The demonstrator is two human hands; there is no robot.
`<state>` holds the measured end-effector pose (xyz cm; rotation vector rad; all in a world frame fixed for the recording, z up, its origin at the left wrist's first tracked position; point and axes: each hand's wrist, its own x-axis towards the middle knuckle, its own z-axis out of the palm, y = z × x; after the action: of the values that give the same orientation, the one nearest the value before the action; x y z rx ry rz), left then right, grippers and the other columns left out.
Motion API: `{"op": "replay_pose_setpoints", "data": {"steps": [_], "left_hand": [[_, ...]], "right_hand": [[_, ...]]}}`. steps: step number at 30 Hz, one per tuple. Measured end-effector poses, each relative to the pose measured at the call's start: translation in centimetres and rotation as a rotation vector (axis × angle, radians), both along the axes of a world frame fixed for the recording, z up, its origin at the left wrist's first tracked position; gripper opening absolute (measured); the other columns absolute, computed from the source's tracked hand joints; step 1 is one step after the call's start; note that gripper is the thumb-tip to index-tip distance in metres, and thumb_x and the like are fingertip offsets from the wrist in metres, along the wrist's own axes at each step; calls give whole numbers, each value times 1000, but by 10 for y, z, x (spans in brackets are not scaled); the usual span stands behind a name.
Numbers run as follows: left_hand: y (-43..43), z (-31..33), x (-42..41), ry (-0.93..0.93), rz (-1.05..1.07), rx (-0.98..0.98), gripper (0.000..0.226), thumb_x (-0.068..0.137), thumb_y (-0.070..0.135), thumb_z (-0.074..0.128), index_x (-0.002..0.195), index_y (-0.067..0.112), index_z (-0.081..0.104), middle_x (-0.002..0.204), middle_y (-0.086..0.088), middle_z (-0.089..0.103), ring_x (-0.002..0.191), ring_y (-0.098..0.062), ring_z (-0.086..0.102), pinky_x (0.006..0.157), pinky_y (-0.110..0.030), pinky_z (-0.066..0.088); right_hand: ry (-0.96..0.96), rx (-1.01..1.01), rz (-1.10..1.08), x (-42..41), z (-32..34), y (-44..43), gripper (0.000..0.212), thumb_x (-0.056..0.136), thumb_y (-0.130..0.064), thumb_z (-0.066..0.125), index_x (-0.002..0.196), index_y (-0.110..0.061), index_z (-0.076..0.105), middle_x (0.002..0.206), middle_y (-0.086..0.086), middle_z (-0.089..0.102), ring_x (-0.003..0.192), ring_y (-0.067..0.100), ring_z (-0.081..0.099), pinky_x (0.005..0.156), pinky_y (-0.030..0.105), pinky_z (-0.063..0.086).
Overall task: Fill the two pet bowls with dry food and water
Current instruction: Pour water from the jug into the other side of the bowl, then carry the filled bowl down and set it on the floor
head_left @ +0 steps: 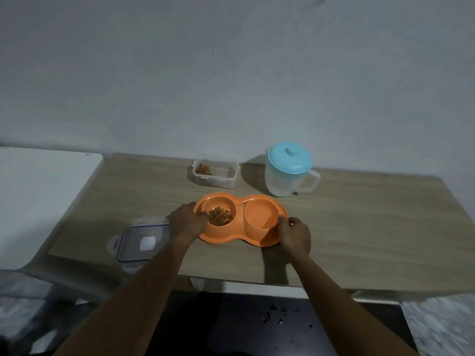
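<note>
here both hands' fingers, left hand [187, 221] and right hand [295, 235], clasp the orange double bowl [240, 236].

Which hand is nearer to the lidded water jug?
Right. The right hand grips the orange double bowl's right end, directly in front of the jug. The left hand holds the bowl's far-left end, beside the kibble.

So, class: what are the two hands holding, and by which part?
The orange double pet bowl: left hand on its left rim, right hand on its right rim.
</note>
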<state>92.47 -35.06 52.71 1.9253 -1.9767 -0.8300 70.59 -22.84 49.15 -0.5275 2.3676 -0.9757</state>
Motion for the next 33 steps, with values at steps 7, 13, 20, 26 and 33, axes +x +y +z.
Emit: {"op": "replay_pose_setpoints", "data": {"steps": [7, 13, 20, 26, 33], "left_hand": [[7, 21, 1, 15, -29, 99, 32, 91, 22, 58, 119, 10, 69, 116, -15, 69, 108, -35, 63, 87, -34, 47], [22, 41, -5, 88, -28, 65, 33, 91, 22, 56, 121, 19, 68, 112, -11, 71, 102, -31, 65, 74, -28, 38], [64, 68, -48, 277, -70, 74, 35, 86, 21, 60, 120, 22, 70, 111, -8, 72, 100, -30, 65, 81, -30, 46], [131, 91, -123, 377, -171, 84, 39, 82, 26, 64, 120, 28, 69, 117, -3, 71, 107, -28, 63, 85, -32, 46], [243, 112, -246, 423, -244, 100, 48, 79, 30, 68, 127, 27, 64, 124, -2, 67, 111, -26, 62, 92, -33, 47]], "right_hand": [[-162, -29, -134, 16, 15, -1, 42, 97, -33, 65, 128, -4, 65, 124, 18, 68, 114, 35, 62, 93, 42, 48], [-278, -145, -263, 15, 23, 22, 57, 93, -31, 70, 144, -11, 54, 141, 16, 60, 127, 35, 57, 105, 51, 49], [-257, -290, -345, -22, 54, 80, 52, 92, -32, 71, 138, -12, 58, 136, 16, 61, 121, 36, 59, 102, 54, 52], [-206, -379, -410, -95, 80, 165, 47, 91, -33, 70, 133, -13, 62, 131, 14, 64, 120, 35, 60, 103, 57, 51], [-196, -469, -435, -213, 110, 299, 38, 89, -28, 69, 124, -12, 66, 114, 14, 69, 103, 30, 65, 88, 46, 58]]}}
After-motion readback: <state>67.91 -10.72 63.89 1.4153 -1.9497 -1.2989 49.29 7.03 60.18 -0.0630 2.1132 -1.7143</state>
